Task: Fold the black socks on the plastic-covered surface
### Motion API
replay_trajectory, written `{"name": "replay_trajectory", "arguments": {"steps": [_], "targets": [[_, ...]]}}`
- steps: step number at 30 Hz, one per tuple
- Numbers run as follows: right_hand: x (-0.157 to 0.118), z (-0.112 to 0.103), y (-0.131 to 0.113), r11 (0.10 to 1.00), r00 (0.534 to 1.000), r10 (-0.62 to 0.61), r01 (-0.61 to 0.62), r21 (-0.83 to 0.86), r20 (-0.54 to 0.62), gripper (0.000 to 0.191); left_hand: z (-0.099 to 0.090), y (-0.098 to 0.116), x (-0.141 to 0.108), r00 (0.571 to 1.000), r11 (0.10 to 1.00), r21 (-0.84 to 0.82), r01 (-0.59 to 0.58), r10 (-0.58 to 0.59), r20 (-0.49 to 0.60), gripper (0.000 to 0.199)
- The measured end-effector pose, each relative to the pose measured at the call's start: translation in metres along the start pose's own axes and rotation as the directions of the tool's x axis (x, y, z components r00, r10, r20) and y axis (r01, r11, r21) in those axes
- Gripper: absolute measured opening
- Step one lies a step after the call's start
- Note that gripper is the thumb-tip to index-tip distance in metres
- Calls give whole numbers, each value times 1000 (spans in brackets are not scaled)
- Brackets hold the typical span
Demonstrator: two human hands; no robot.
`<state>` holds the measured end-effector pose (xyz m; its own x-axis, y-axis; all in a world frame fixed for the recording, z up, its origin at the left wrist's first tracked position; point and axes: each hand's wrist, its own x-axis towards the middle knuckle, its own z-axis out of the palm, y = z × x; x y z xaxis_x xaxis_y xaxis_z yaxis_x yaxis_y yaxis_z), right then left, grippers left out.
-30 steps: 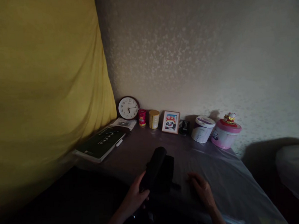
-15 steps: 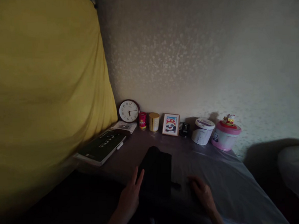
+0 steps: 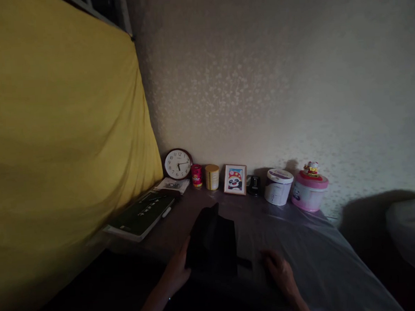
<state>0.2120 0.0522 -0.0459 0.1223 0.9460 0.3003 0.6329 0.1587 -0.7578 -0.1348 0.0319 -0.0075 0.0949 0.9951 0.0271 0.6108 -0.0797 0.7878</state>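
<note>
A dark, black, soft-looking folded item lies on the table in front of me, too dark to name; its left part stands up as a raised flap. At that left edge, my left hand is closed with the thumb near side, gripping the flap; the fingers behind it are hidden. A short black strap or tab sticks out from the item's right side. To the right of this tab, my right hand rests on the tabletop, loosely bent and apart from the item, with nothing visible in it.
Along the wall stand a clock, a red can, a yellow-lidded can, a framed panda picture, a small black object, a white tub and a pink tub. A green-covered book lies left, beside a yellow curtain.
My left hand has gone from spread fingers beside the black item to gripping its left edge, which has lifted into a flap. My right hand stays in place. The view has tilted up slightly.
</note>
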Motion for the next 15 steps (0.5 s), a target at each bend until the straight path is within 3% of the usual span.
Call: {"name": "replay_trajectory", "arguments": {"steps": [4,7,10,13,15], "targets": [[-1,0,2,999,1000,-3,3,31,-3,36,-12,15,-2,992,993,-90,78,-68,111,49],[-2,-2,-1,999,1000,-11,11,36,9,36,-14,31,-6,987,991,-117,71,-53,150,38],[-3,-4,-7,999,1000,-6,5,41,23,38,-12,52,-9,995,995,-95,-16,25,94,39],[-6,-4,-8,999,1000,5,-6,45,23,41,-11,73,-9,991,990,-48,-133,133,-4,53],[-8,-4,-6,997,1000,16,-16,71,8,41,-11,83,-8,992,982,-147,-122,122,-5,61]]}}
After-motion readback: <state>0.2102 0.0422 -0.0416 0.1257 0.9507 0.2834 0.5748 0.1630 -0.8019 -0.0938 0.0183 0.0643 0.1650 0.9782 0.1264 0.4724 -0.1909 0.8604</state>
